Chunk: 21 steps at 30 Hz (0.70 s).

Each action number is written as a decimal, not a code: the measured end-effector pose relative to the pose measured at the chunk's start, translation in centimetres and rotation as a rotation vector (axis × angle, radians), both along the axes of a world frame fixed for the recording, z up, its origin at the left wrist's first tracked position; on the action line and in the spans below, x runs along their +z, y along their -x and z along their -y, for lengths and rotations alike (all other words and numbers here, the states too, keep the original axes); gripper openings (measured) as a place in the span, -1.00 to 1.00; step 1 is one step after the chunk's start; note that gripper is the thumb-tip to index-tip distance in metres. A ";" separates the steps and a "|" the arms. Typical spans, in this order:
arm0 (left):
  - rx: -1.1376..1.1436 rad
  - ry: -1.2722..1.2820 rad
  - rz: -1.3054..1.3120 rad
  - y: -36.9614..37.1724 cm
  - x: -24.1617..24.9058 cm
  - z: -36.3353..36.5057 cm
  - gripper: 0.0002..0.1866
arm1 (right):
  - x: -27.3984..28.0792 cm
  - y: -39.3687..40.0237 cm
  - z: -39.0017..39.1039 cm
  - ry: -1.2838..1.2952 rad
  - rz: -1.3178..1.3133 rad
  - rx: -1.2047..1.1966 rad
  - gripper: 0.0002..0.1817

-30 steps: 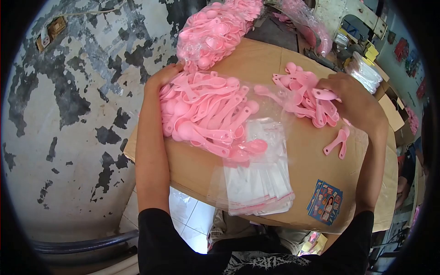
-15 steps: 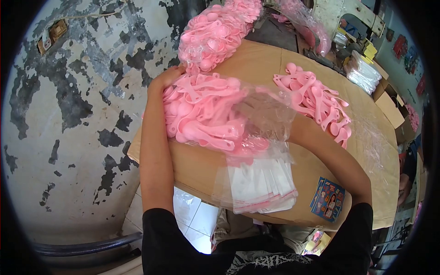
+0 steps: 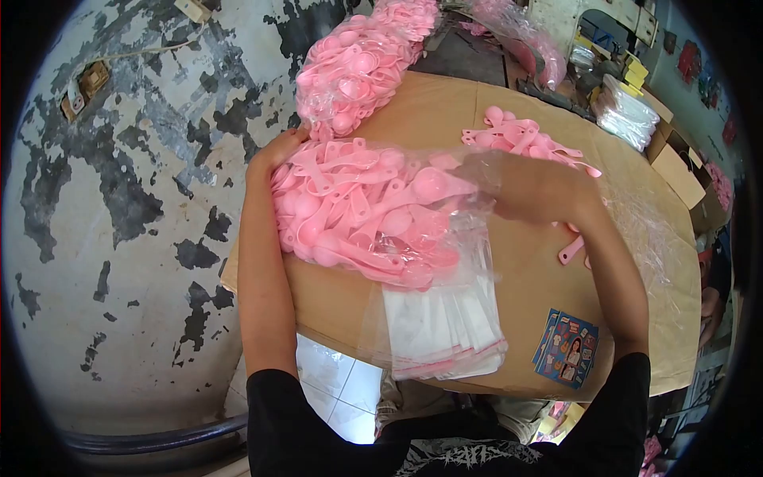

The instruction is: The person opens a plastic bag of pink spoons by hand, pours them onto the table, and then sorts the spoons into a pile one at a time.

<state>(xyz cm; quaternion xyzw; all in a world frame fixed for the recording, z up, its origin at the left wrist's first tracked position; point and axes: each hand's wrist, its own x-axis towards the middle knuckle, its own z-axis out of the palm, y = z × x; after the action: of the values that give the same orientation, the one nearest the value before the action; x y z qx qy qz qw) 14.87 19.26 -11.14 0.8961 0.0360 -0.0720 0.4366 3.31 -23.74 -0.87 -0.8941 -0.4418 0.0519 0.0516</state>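
A clear plastic bag full of pink scoops [image 3: 350,211] lies on the brown cardboard-covered table [image 3: 334,294]. At the bag's upper left is my left hand [image 3: 280,149], its fingertips hidden behind the scoops and the bag. My right hand [image 3: 517,187], blurred and partly behind clear plastic, is at the bag's right-hand opening; its fingers cannot be made out. Loose pink scoops [image 3: 524,137] lie beyond my right forearm, which hides part of them. Under the bag's lower right edge sits a fanned stack of clear packets [image 3: 445,330].
Another large bag of pink scoops [image 3: 350,75] stands at the back. Printed cards [image 3: 568,350] lie near the front edge. At the back right are stacked plastic bags [image 3: 624,115], an open carton [image 3: 679,167] and a machine [image 3: 548,24]. A person's arm shows at far right.
My right hand has moved up at the bag's opening, and the right forearm now covers part of the loose scoops. The bag's scoops reach further right. The view has shifted slightly.
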 end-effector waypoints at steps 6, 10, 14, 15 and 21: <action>-0.006 -0.018 -0.001 -1.5 -1.4 -1.8 -0.08 | 4.7 0.6 4.9 -0.087 0.125 -0.072 -0.83; -0.009 -0.051 0.014 -1.5 -1.5 -1.9 -0.06 | 8.0 0.6 6.5 -0.130 -0.070 -0.400 -0.80; 0.000 -0.085 0.001 -1.3 -0.8 -1.7 -0.07 | 5.4 0.8 4.8 -0.047 -0.062 -0.262 -0.68; 0.000 -0.088 -0.009 -1.0 -0.7 -1.4 -0.07 | 5.7 1.8 2.9 0.020 -0.241 -0.338 -0.63; 0.026 -0.075 0.027 -0.1 -0.1 -0.3 -0.13 | -5.6 1.0 -4.1 -0.153 0.201 0.210 -0.46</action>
<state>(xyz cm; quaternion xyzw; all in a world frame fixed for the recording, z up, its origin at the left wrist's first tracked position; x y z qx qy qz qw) 14.93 19.59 -11.26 0.9122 0.0442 -0.0530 0.4039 2.33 -19.66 -6.52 -0.8372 -0.5384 -0.0665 0.0693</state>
